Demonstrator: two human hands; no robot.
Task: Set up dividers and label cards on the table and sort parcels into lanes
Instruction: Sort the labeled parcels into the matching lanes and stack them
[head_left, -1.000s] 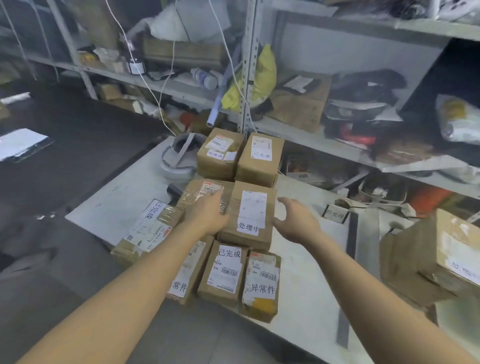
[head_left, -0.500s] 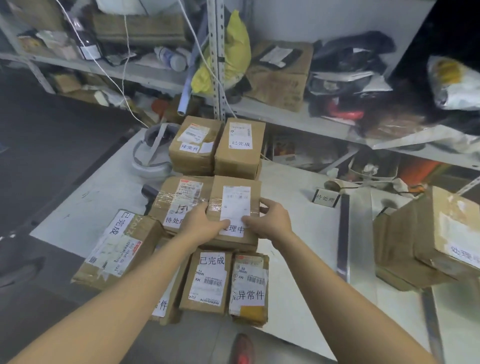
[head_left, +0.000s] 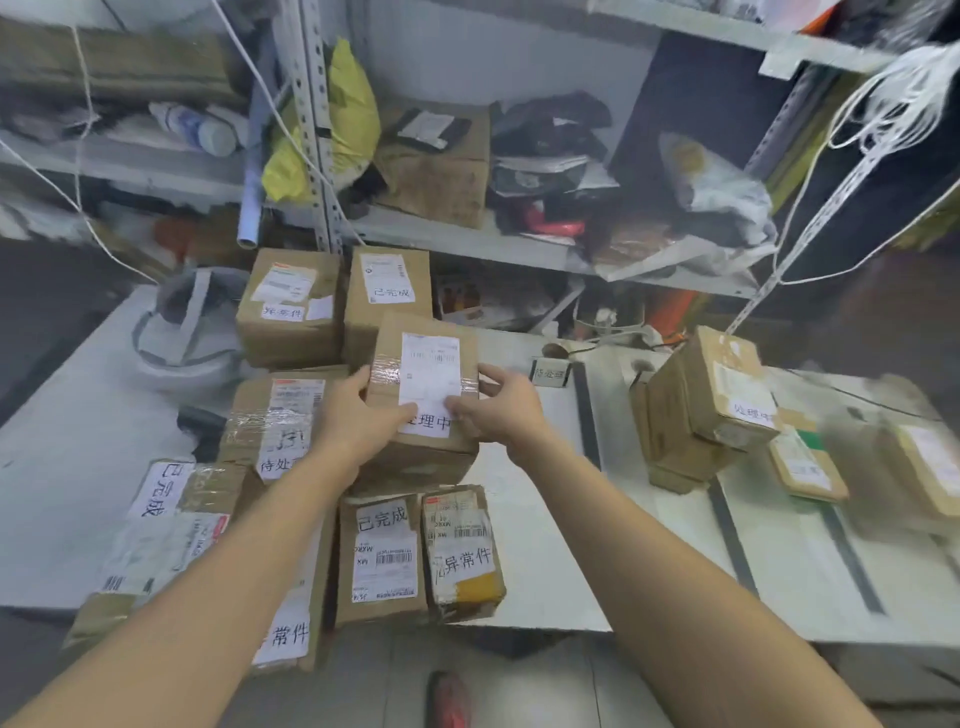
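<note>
**Desk:** Both hands, left grip (head_left: 363, 415) and right grip (head_left: 498, 410), are clamped on one cardboard parcel (head_left: 423, 395), correct?

**Caption:** Yes. You hold the parcel by its two sides, thumbs over the taped white label reading 处理中. A second ago your hands were only closing on it where it lay among the pile; now it has come up off the neighbouring boxes and tilts toward you, above the middle of the heap.

**Desk:** What does that mean for the sorting?

**Caption:** By my reading, you have picked the next parcel and must carry it right, to the lane where a stacked box (head_left: 711, 400) shows the same wording. That is a judgement, not something seen.

**Desk:** And the surface?

**Caption:** A white worktop (head_left: 545, 561) carries it all. Dark divider strips (head_left: 584, 410) run across it to your right, marking lanes, and a small label card (head_left: 550, 372) stands at the head of the nearest strip. Unsorted boxes crowd the left half, among them one marked 已完成 (head_left: 382, 556) and one marked 异常件 (head_left: 460, 551) at the near edge.

**Desk:** The room?

**Caption:** Metal shelving (head_left: 467, 239) stands behind the worktop, packed with cartons, a yellow bag (head_left: 353, 109), bottles and loose white cord. The far right of the frame is blurred.
</note>
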